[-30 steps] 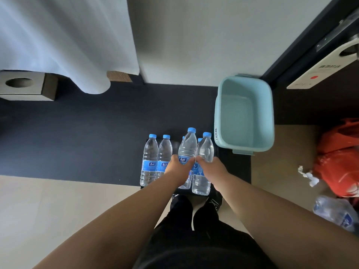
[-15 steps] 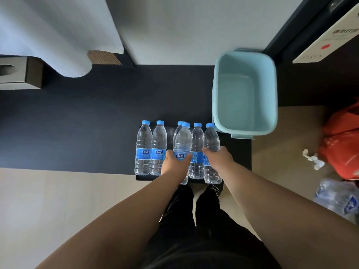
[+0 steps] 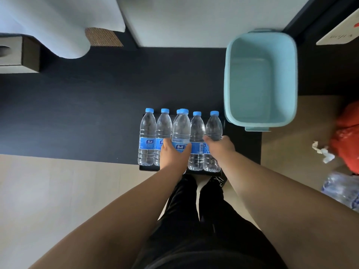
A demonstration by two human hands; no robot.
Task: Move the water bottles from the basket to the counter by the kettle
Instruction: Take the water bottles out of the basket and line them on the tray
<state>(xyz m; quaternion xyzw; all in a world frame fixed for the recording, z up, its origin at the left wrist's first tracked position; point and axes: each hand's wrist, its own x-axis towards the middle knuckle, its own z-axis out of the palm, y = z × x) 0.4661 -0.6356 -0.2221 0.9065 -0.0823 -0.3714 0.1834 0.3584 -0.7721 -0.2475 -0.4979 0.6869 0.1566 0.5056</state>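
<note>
Several clear water bottles with blue caps and blue labels stand in a row on a black tray [image 3: 142, 168] at the front of the dark counter [image 3: 77, 117]. My left hand [image 3: 172, 153] grips the middle bottle [image 3: 181, 129], which stands in front of another one. My right hand [image 3: 220, 147] grips the rightmost bottle [image 3: 213, 126]. Two more bottles [image 3: 147, 133] stand free at the left of the row, and one [image 3: 197, 131] stands between my hands. The light blue basket [image 3: 260, 121] sits empty on the counter, just right of the bottles. No kettle is in view.
A cardboard box [image 3: 17, 53] and a white curtain [image 3: 58, 26] are at the back left. On the floor at the right lie an orange bag [image 3: 347, 136], crumpled paper [image 3: 322, 152] and a wrapped pack of bottles [image 3: 342, 189]. My legs stand below the counter's front edge.
Both hands brought their bottles down into the row on the tray. The right-hand bottle moved right to the end of the row. The view shifted down and closer.
</note>
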